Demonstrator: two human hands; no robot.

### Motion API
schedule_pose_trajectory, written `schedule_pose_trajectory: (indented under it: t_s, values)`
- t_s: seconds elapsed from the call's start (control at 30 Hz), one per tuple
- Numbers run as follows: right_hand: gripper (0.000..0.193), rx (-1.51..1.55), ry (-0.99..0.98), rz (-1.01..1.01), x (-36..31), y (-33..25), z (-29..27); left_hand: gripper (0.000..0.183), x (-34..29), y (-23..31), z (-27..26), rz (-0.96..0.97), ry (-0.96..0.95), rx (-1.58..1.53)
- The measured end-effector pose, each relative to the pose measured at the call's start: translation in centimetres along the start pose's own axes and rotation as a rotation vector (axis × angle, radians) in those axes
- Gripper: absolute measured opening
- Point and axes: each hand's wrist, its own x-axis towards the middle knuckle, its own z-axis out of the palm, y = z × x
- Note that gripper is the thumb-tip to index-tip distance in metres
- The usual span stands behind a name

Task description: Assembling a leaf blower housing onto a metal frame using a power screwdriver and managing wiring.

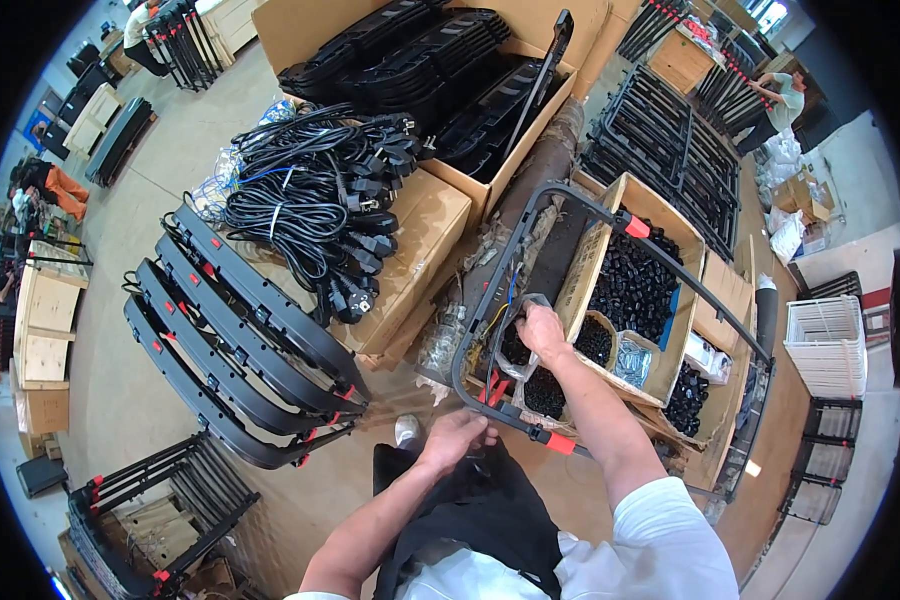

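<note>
A black tubular metal frame [490, 265] with red sleeves lies across the workbench in front of me. My right hand [542, 332] reaches inside it to a plastic-lined bin of small dark parts [515, 347]. Its fingers are bunched downward, and what they hold, if anything, is hidden. My left hand [458, 438] is just outside the frame's near corner, thumb and fingers curled together; nothing in them can be made out. Close to that corner stand red-handled tools [494, 388]. Loose wires [511, 290] show by the frame's left side.
A wooden tray [582, 280] holds black plastic parts [635, 285] and silver screws [632, 362]. Coiled black power cables [295, 200] rest on a cardboard box [420, 225]. Curved black frames [240, 340] stand at left. An open carton [490, 185] holds black panels. People work farther off.
</note>
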Motion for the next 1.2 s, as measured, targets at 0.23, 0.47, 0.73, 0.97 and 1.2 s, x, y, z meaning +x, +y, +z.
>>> schedule_pose_trajectory:
  t_s: [0.23, 0.47, 0.73, 0.97, 1.2]
  values:
    - [0.03, 0.745, -0.202, 0.385, 0.9, -1.5, 1.6, 0.022, -0.2, -0.4, -1.4, -0.007, 0.008, -0.022]
    - [0.035, 0.377, -0.061, 0.169, 0.4, 2.7, 5.0, 0.022, 0.3, -0.3, -0.9, -0.003, -0.049, 0.005]
    - [0.033, 0.639, -0.171, 0.327, -2.5, 0.5, 0.1, 0.023, 0.7, -0.6, -0.7, 0.009, -0.054, 0.065]
    - [0.039, 1.258, -0.369, 0.439, -8.1, -3.2, -9.0, 0.022, 1.1, -1.2, -1.3, 0.046, -0.077, -0.022]
    - [0.041, 1.398, -0.385, 0.348, -17.3, -4.9, -12.5, 0.021, 0.5, -0.6, -0.8, 0.079, -0.038, 0.043]
